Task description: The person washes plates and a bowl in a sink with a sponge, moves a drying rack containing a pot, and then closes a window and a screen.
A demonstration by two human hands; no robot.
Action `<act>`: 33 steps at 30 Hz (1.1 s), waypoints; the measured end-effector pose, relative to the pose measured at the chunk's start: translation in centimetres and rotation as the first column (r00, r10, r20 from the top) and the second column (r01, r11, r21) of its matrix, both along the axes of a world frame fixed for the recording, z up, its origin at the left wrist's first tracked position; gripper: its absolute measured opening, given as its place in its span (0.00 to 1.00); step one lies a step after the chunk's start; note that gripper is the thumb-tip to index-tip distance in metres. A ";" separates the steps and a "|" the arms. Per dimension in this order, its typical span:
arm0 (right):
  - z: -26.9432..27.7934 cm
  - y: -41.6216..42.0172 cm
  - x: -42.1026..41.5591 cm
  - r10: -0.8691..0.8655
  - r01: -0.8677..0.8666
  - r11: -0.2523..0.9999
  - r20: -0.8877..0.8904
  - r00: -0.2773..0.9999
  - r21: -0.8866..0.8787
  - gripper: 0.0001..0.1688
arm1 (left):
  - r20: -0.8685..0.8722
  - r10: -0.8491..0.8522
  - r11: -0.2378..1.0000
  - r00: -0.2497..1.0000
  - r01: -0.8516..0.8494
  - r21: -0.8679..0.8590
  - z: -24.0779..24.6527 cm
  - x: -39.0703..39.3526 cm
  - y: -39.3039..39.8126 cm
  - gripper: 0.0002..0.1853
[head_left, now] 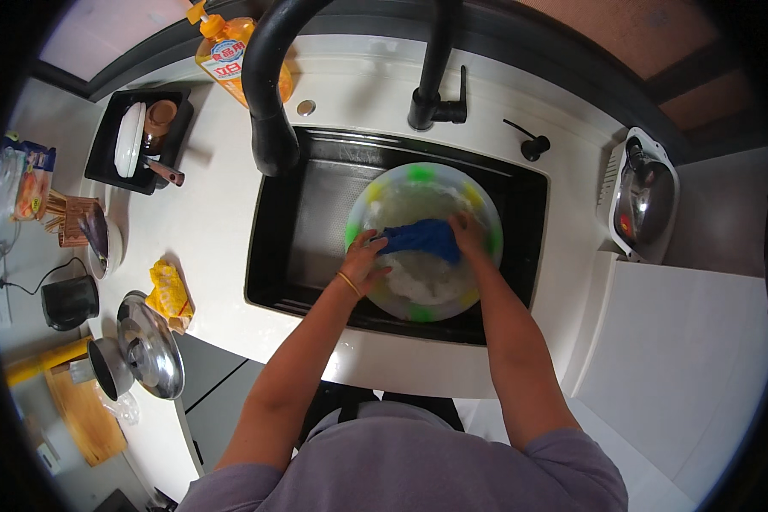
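A blue cloth [422, 239] stretches between my two hands over a round plastic basin [422, 313] with green and yellow patches on its rim. Sudsy, cloudy water [416, 281] fills the basin. My left hand [363, 264] grips the cloth's left end, with a yellow band on the wrist. At the other end, my right hand [469, 235] has hold of the cloth near the basin's right side. The basin stands in a black sink [320, 217], towards its right part.
A black faucet [275, 128] arches over the sink's left side. Behind stands an orange dish-soap pump bottle [230, 57]. A black dish rack [112, 134], a yellow cloth [169, 294] and a metal lid [150, 349] lie to the left. A white basket [662, 237] holds a steel bowl on the right.
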State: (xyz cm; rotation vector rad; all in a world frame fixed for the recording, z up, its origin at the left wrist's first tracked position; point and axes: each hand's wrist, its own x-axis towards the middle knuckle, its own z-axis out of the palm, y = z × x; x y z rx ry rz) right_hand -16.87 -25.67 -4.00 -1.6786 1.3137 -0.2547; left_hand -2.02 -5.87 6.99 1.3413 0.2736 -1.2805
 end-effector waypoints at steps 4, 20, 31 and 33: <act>-4.8 4.2 -0.3 0.521 -0.514 0.835 -0.022 0.854 -0.196 0.27 | -0.250 0.006 0.996 0.968 0.015 0.083 -3.0 0.1 -0.1 0.27; 11.8 10.4 9.2 0.325 -0.240 0.879 0.148 0.934 -0.413 0.17 | -0.444 0.128 0.945 0.887 -0.245 -0.217 -3.7 -3.0 -2.5 0.22; -2.3 1.6 -0.7 0.172 -0.185 0.978 -0.120 0.978 -0.102 0.22 | -0.095 -0.136 0.988 0.986 0.142 0.060 -0.2 0.1 -0.4 0.37; -4.2 3.8 -0.4 0.517 -0.550 0.822 -0.212 0.829 -0.149 0.22 | -0.193 -0.119 0.986 0.974 0.139 0.089 -2.0 0.1 -0.9 0.39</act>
